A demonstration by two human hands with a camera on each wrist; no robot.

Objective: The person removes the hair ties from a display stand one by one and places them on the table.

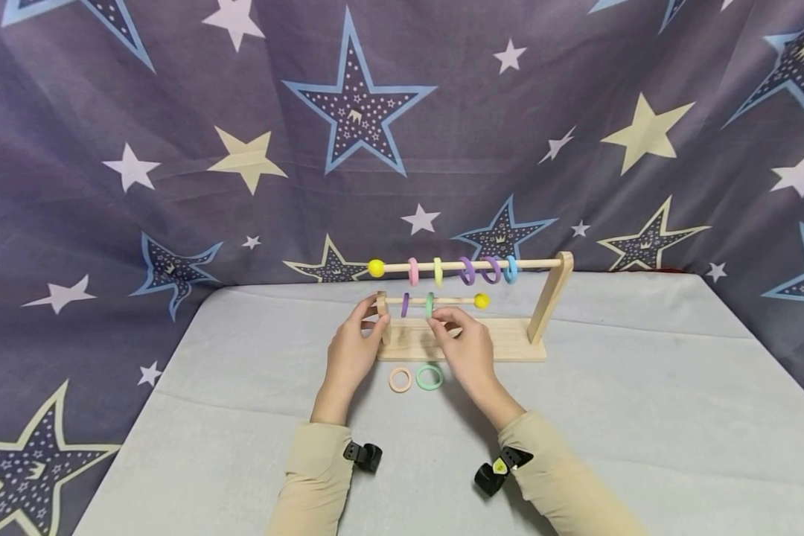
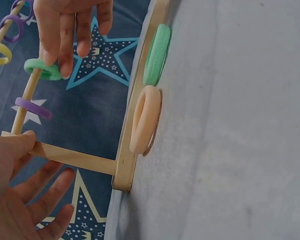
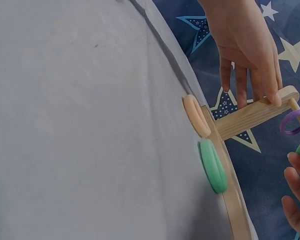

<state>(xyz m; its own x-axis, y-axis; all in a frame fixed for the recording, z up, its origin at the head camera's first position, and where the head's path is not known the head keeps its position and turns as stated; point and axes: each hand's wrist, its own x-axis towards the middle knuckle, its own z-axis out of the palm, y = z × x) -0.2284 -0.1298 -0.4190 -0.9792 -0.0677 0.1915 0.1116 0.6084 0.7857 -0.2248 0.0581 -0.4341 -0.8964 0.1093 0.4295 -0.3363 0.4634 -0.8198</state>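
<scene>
A wooden stand (image 1: 455, 353) has two rods set on upright posts. My left hand (image 1: 351, 353) grips the top of the short left post (image 2: 75, 156), thumb on one side and fingers on the other. With thumb and fingertips, my right hand (image 1: 470, 353) pinches a green ring (image 1: 429, 305) that hangs around the lower rod (image 1: 455, 301). Between that ring and the left post, a purple ring (image 1: 405, 304) hangs on the same rod. A yellow ball (image 1: 482, 300) caps the rod's right end.
A peach ring (image 1: 400, 380) and another green ring (image 1: 429, 377) lie on the grey cloth before the base. Pink (image 1: 413, 272), yellow (image 1: 438, 272), purple (image 1: 467, 271) and blue (image 1: 511, 269) rings hang on the upper rod, held by the tall right post (image 1: 551, 298). A star-patterned curtain (image 1: 402, 149) hangs behind.
</scene>
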